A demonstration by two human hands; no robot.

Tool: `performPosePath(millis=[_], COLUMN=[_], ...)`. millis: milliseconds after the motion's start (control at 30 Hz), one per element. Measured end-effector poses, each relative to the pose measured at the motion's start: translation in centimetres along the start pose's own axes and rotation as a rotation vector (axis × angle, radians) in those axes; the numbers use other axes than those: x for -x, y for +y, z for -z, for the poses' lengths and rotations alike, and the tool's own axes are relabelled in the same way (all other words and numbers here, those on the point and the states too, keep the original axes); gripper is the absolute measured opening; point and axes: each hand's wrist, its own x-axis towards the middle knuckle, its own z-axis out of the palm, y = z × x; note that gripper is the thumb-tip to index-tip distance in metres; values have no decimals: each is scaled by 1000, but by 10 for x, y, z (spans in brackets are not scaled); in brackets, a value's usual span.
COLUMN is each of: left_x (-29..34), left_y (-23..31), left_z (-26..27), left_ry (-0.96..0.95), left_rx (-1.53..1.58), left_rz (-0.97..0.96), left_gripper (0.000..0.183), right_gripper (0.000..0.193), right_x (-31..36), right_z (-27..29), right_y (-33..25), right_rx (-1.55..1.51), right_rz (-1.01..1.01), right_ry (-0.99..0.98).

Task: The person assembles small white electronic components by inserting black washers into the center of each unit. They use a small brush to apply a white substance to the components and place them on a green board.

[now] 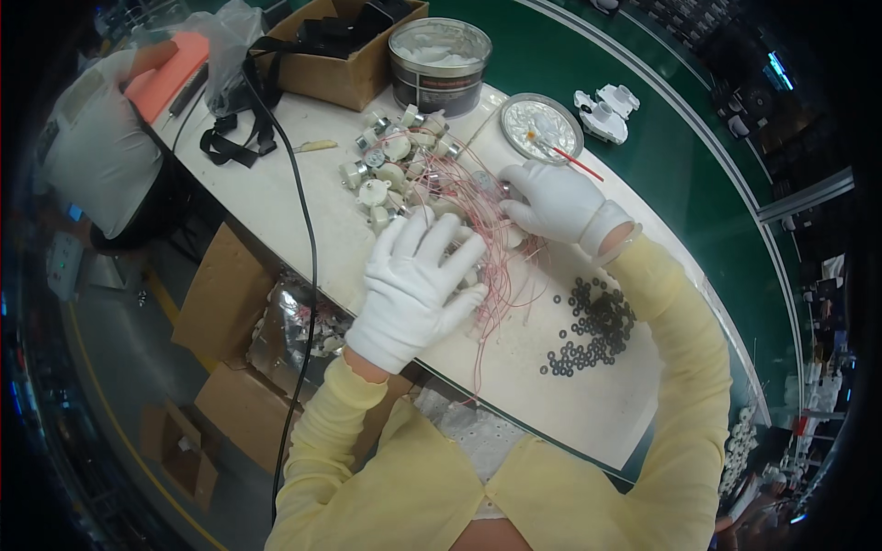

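Both my hands wear white gloves. My left hand lies palm down over the near side of a pile of small cream-and-metal motors, its fingers spread. Some parts under it are hidden. At the right side of the pile, my right hand has thumb and fingers curled round a small motor, mostly covered by the glove. Thin pink and red wires trail in a tangle from the pile, between my hands and toward the table's near edge.
Small black rings lie scattered at right. Behind stand a tin, a lid with white paste and a red-handled brush, plus a cardboard box. A black cable crosses the left table edge. Another person sits far left.
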Motion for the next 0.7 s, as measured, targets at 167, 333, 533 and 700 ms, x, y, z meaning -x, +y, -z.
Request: performPosePath(millis=[167,333,533,700], left_x=[6,18,11,-28], left_y=[-4,5,13,37], left_z=[6,4,3,18], left_ry=[-12,52,310,412], left_rx=[45,107,-27,38], left_rz=[-34,53,43,-68], left_gripper=[41,50,53,44], right_gripper=[28,32,41,40], right_x=[15,36,52,56], right_z=[12,12,29,44], right_y=[-7,-20,-26,-25], right_rx=[43,-98,-656,-1097], right_rz=[-175,-232,-220,-235], right_ry=[-139,-126,63,373])
